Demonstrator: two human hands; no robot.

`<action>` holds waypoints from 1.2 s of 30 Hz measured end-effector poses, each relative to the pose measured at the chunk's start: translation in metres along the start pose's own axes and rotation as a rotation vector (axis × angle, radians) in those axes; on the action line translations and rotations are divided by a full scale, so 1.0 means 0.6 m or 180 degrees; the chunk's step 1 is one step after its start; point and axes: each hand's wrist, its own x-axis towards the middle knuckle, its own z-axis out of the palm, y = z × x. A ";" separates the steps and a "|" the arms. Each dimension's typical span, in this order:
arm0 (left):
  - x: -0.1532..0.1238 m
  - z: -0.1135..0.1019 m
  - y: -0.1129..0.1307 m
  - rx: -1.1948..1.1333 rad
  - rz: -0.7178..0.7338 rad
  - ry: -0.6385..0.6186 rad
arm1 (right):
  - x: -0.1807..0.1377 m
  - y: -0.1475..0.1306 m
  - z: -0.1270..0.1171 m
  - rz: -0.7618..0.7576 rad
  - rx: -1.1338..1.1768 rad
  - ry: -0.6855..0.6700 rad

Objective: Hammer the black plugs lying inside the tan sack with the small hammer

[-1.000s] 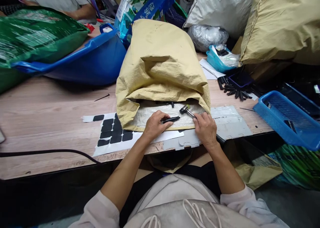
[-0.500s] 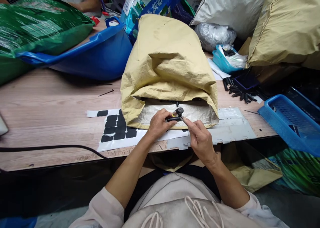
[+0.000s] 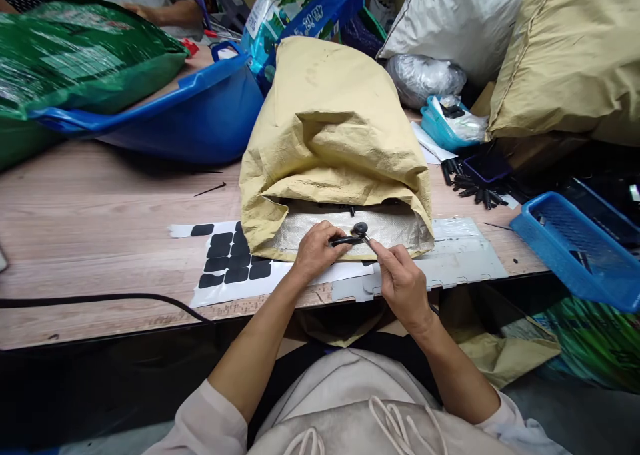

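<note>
Just in front of the open mouth of a tan woven sack (image 3: 345, 155), my left hand (image 3: 319, 250) pinches a short black tube-like piece (image 3: 347, 240) between thumb and fingers. My right hand (image 3: 403, 276) is closed on a slim tool (image 3: 359, 229) with a thin metallic shaft and a rounded dark head. That head is over the right end of the black piece; whether they touch I cannot tell. The sack shows a white lining, and a few small black parts (image 3: 352, 210) peek out of its opening. Under the sack lies a white sheet (image 3: 280, 268) with black rounded-square stickers.
At left are a blue basin (image 3: 190, 122) and a green sack (image 3: 90, 62). Black tubular pieces (image 3: 483, 192) lie at right, near a blue basket (image 3: 575, 248) and a turquoise basket (image 3: 443, 125). A black cable (image 3: 110, 298) crosses the table's front left. Another person's arm (image 3: 175, 12) shows behind.
The tool's dark head has tilted and dropped slightly over the black piece, and a yellow band seen beside it no longer shows. Both hands keep their grip; the view has shifted a little.
</note>
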 end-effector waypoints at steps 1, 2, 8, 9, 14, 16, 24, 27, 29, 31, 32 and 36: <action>0.000 0.000 -0.001 0.0009 0.0000 0.0001 | -0.002 0.001 0.001 0.0001 0.0001 -0.0052; 0.000 0.001 -0.001 0.0016 0.0004 0.0001 | -0.004 0.003 0.002 0.0006 0.0009 -0.0093; 0.000 0.001 -0.003 0.0170 0.0080 -0.0028 | 0.020 0.034 -0.008 0.0079 -0.0383 0.0153; 0.000 0.001 -0.003 0.0209 0.0098 -0.0039 | 0.027 0.044 -0.010 0.0098 -0.0587 0.0182; -0.004 0.001 -0.003 0.0383 0.0170 -0.0119 | 0.046 0.088 0.007 0.0084 -0.1516 0.0181; -0.007 0.001 -0.003 0.0441 0.0208 -0.0121 | 0.044 0.094 0.018 0.0118 -0.1669 0.0187; -0.009 -0.002 -0.001 0.0359 0.0389 0.0055 | 0.043 0.085 0.023 0.0316 -0.1590 -0.0052; -0.036 -0.015 0.028 -0.0040 0.0507 0.0074 | 0.043 0.084 0.022 0.0339 -0.1598 -0.0066; -0.074 -0.021 0.056 -0.0331 0.0694 -0.0156 | 0.043 0.084 0.023 0.0352 -0.1601 -0.0065; -0.125 -0.015 0.079 -0.0508 0.1023 -0.0597 | 0.042 0.084 0.024 0.0355 -0.1601 -0.0078; -0.151 -0.007 0.085 -0.0539 0.1189 -0.0844 | 0.041 0.083 0.024 0.0357 -0.1601 -0.0082; -0.229 0.061 0.057 -0.0396 0.0805 -0.1644 | 0.041 0.083 0.025 0.0360 -0.1570 -0.0079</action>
